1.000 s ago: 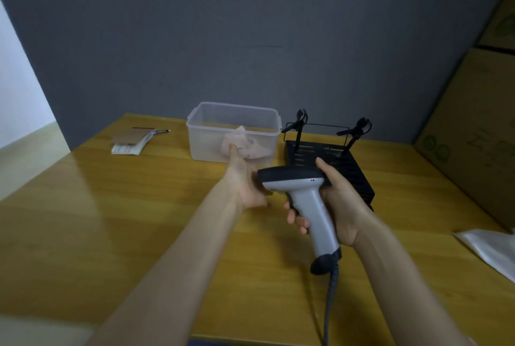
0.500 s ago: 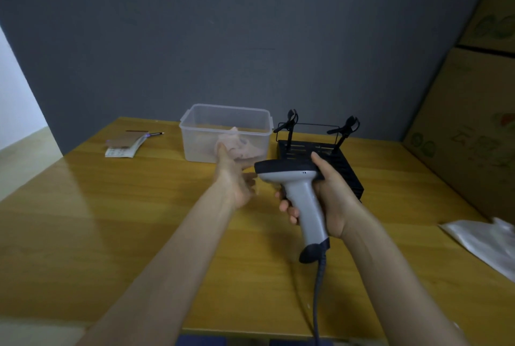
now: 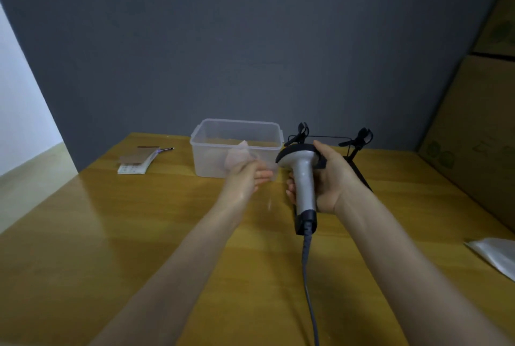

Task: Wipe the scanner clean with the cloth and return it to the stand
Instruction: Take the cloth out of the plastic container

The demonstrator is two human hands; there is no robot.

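Two bare hands work above the middle of a wooden surface [image 3: 83,234]. Toward the far left edge lie a small stack of papers [image 3: 136,161] and a pen [image 3: 166,149]. Next, near the far edge, stands a clear plastic tub [image 3: 237,133]. In front of it the left hand [image 3: 245,178] has its fingers [image 3: 263,174] curled around a pale, bunched cloth [image 3: 237,154], which rises above the thumb side; the hand is blurred, and it sits just beside the scanner's head without visibly touching it. The scanner [image 3: 302,175] is held upright, head up and pointing left, by the right hand [image 3: 331,178], whose fingers wrap closed round the grey handle; its cable [image 3: 309,276] trails toward the near edge. Behind that hand, at the far edge, stands the black stand [image 3: 359,139], its base largely hidden. A white bag [image 3: 498,255] lies at the right edge. Judged step: wiping, at or near its start. The next move calls for pressing the cloth onto the head and rubbing, while the right hand steadies the scanner.
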